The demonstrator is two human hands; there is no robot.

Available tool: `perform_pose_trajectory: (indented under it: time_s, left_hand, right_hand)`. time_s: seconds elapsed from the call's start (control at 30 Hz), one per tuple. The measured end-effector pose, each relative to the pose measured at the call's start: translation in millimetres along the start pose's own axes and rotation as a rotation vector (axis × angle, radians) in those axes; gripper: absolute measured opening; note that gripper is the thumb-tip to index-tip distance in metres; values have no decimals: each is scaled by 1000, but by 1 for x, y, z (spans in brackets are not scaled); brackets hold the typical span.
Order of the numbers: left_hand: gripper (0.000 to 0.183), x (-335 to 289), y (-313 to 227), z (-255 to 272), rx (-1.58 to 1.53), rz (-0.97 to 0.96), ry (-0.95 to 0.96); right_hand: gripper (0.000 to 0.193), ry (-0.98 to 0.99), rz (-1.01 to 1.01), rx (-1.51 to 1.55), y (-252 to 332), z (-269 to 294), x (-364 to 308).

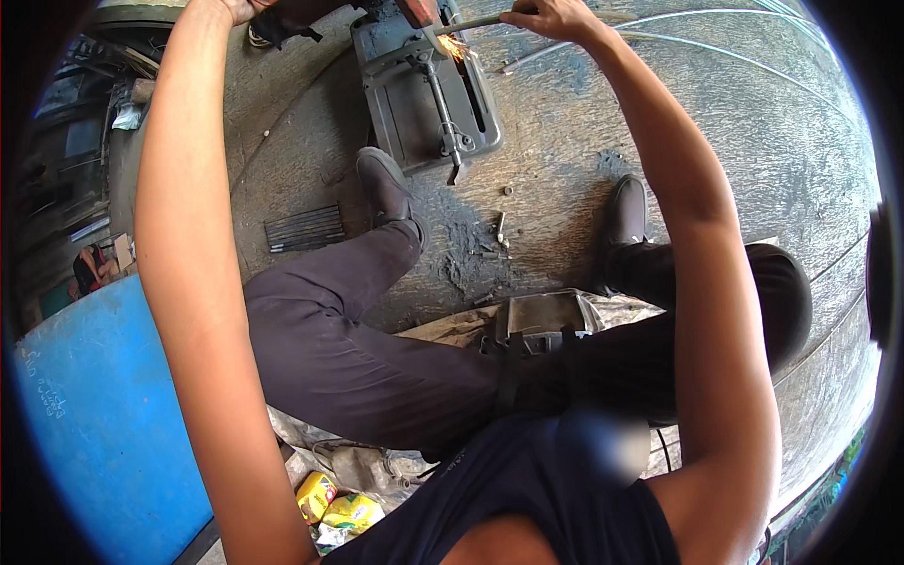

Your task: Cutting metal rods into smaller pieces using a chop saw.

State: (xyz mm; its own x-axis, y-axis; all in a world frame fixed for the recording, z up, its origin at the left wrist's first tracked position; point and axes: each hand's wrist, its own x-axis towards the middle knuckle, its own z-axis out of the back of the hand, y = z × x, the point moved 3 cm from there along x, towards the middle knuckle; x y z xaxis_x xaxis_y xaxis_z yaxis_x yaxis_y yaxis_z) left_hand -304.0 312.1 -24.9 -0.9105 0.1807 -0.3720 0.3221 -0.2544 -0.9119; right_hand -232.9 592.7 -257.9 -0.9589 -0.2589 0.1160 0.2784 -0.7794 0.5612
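Note:
At the top edge, my right hand [551, 16] is closed round a thin metal rod [476, 23]. The rod's other end lies at the cut-off saw [400, 113], a dark grey base with a clamp screw [441, 104] along it. Orange sparks [454, 47] fly beside the saw's blade, under a red guard [417, 11]. My left hand [243, 8] is up at the top left, cut off by the picture's edge. Its visible fingers are curled, near a dark reddish part; what they hold is out of sight.
Long thin rods [697, 14] lie on the floor at far right. Several short dark rods [304, 229] lie side by side near my left shoe [384, 188]. Small metal pieces [501, 231] sit between my feet. A blue panel [113, 414] and yellow packets [334, 504] are at lower left.

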Motion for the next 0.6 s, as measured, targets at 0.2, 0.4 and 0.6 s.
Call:
perform_pose_trajectory:
  time_s: [0.2, 0.4, 0.6]
  left_hand:
    - [31, 2, 0, 4, 0, 5, 25]
    - [31, 2, 0, 2, -10, 15, 46]
    - [32, -4, 1, -3, -2, 6, 7]
  right_hand:
    - [47, 3, 20, -5, 1, 3, 4]
    - [45, 9, 18, -1, 0, 5, 3]
    - [46, 24, -7, -6, 5, 7, 2]
